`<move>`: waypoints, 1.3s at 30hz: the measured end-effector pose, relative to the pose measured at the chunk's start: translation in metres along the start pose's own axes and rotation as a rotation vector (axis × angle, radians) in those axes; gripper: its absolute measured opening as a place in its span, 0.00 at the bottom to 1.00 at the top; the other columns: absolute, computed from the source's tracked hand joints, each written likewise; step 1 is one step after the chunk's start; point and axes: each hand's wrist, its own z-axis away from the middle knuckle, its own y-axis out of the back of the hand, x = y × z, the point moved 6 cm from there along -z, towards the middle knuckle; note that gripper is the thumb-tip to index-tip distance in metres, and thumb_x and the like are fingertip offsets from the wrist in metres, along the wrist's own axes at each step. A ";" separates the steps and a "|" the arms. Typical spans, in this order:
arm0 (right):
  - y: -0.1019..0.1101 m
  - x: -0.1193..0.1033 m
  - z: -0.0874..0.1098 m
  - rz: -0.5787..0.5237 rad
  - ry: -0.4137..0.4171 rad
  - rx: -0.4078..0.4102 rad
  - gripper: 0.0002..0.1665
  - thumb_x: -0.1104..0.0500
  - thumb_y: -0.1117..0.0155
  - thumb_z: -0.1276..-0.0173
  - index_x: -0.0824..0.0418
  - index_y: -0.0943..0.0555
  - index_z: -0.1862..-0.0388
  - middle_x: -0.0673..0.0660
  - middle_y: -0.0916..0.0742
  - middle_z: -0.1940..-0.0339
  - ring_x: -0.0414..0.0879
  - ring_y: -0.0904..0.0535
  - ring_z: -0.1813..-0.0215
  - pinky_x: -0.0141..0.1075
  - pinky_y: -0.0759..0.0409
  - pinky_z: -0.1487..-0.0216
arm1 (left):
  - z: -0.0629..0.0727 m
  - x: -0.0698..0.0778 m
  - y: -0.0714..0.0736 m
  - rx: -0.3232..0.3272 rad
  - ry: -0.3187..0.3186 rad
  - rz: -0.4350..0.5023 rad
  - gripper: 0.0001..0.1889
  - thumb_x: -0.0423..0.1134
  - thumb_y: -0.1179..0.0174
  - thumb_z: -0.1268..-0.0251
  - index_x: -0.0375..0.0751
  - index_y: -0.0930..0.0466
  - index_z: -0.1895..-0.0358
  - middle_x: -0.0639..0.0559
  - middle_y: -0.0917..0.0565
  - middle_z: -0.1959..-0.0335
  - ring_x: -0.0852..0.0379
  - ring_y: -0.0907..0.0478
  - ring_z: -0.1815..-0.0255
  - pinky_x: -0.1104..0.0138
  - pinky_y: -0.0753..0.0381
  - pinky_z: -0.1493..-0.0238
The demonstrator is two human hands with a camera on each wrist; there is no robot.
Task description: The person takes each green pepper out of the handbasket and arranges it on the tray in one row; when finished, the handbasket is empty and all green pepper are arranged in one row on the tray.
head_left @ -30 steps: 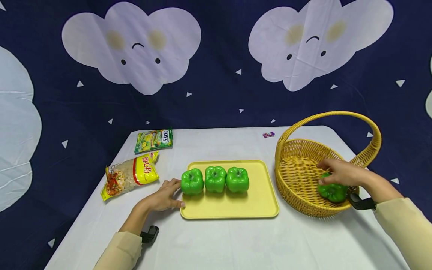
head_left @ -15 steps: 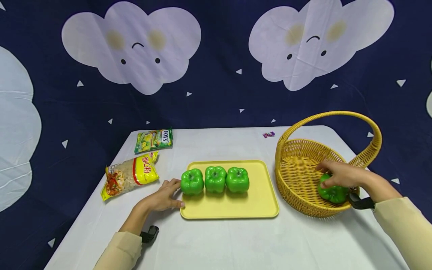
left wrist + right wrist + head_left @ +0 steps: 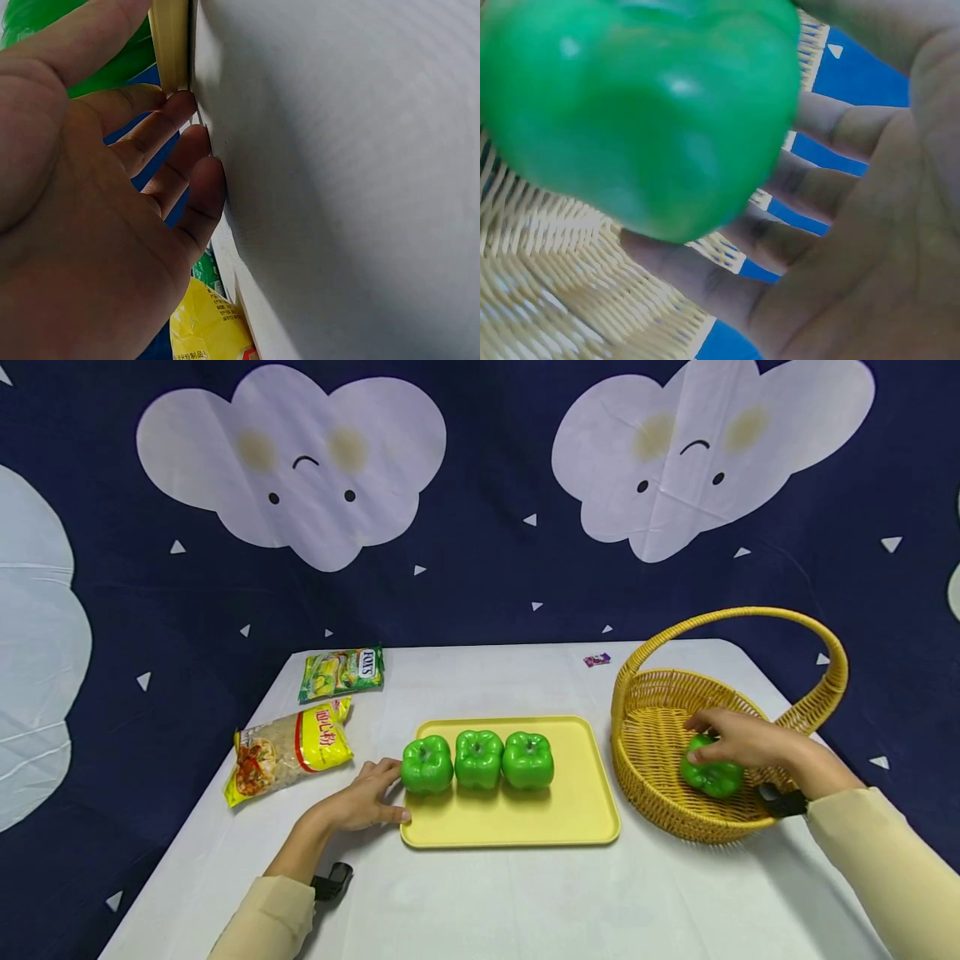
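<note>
Inside the yellow wicker basket (image 3: 651,752), my right hand (image 3: 738,745) grips a green bell pepper (image 3: 711,774). In the right wrist view the pepper (image 3: 652,127) fills the upper left, with fingers curved round its far side. My left hand (image 3: 363,797) rests at the left edge of a yellow tray (image 3: 510,822), fingertips and thumb at the rim. The left wrist view has its relaxed fingers (image 3: 202,187) against the tray's side. Three green peppers stand in a row on the tray: left (image 3: 427,765), middle (image 3: 478,760) and right (image 3: 528,762).
A yellow noodle bag (image 3: 288,750) lies left of the tray, with a green FOX'S candy bag (image 3: 342,672) behind it. One small purple wrapped sweet (image 3: 597,659) is near the back edge of the white table (image 3: 480,902). The basket's tall handle (image 3: 738,612) arches over it.
My right hand has moved left within the basket, carrying the pepper from the right wall toward the middle. The left hand, tray and its three peppers stay put.
</note>
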 end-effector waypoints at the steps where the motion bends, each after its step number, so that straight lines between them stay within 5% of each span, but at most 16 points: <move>1: 0.000 -0.001 -0.002 0.003 0.000 0.006 0.38 0.45 0.34 0.40 0.73 0.28 0.42 0.69 0.19 0.48 0.61 0.23 0.46 0.54 0.25 0.48 | 0.000 0.000 0.000 -0.001 0.002 -0.001 0.41 0.47 0.31 0.49 0.38 0.37 0.32 0.40 0.32 0.36 0.40 0.41 0.36 0.40 0.41 0.35; 25: 0.001 -0.007 -0.037 0.035 -0.089 0.229 0.25 0.48 0.42 0.33 0.68 0.23 0.50 0.69 0.18 0.49 0.66 0.24 0.45 0.58 0.28 0.47 | -0.002 -0.002 0.000 -0.004 0.018 0.005 0.41 0.48 0.31 0.49 0.38 0.36 0.32 0.41 0.32 0.36 0.42 0.41 0.36 0.41 0.40 0.35; 32: 0.000 -0.004 -0.041 0.015 -0.160 0.241 0.27 0.45 0.45 0.31 0.68 0.24 0.50 0.72 0.21 0.48 0.69 0.27 0.44 0.60 0.30 0.46 | -0.001 -0.002 0.000 -0.007 0.018 0.003 0.41 0.48 0.31 0.49 0.38 0.37 0.31 0.41 0.32 0.36 0.42 0.41 0.36 0.41 0.41 0.35; 39: 0.002 -0.008 -0.033 0.000 -0.123 0.204 0.38 0.38 0.47 0.32 0.70 0.28 0.42 0.74 0.25 0.41 0.71 0.32 0.39 0.62 0.33 0.43 | -0.001 -0.002 0.000 -0.009 0.021 0.005 0.41 0.48 0.31 0.48 0.39 0.37 0.31 0.42 0.33 0.35 0.42 0.41 0.36 0.41 0.41 0.35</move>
